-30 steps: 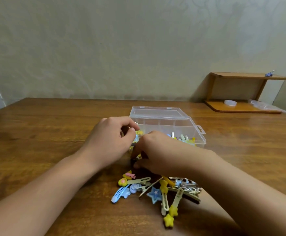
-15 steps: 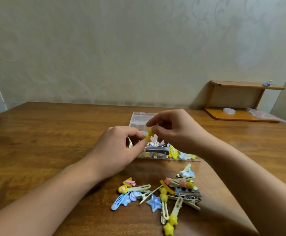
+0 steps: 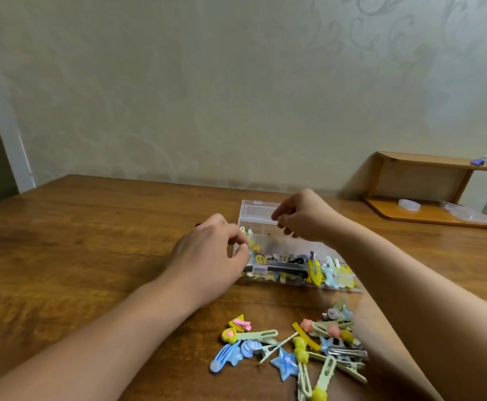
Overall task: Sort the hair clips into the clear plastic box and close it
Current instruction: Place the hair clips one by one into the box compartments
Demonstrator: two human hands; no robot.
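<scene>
Hands (image 3: pixel 210 250) now at box (image 3: pixel 294 270)

Our two bare forearms and hands

We wear no sleeves, rings or watch: left hand (image 3: pixel 207 250), right hand (image 3: pixel 306 215), both uncovered.

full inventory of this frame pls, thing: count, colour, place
clear plastic box: one, transparent, table centre, lid open, holds clips already.
loose hair clips: a pile, exact count unclear, mixed yellow, blue, green, pink, on the table nearer the person than the box.
blue star clip: one, in that pile.
wooden table: one, brown.
wooden shelf: one, light brown, far right on the table.
small purple item: one, on the shelf top; too small to identify.
white round item: one, lower shelf board.
left hand: at the box's left end, fingers curled.
right hand: above the box, fingers curled; contents hidden.
</scene>
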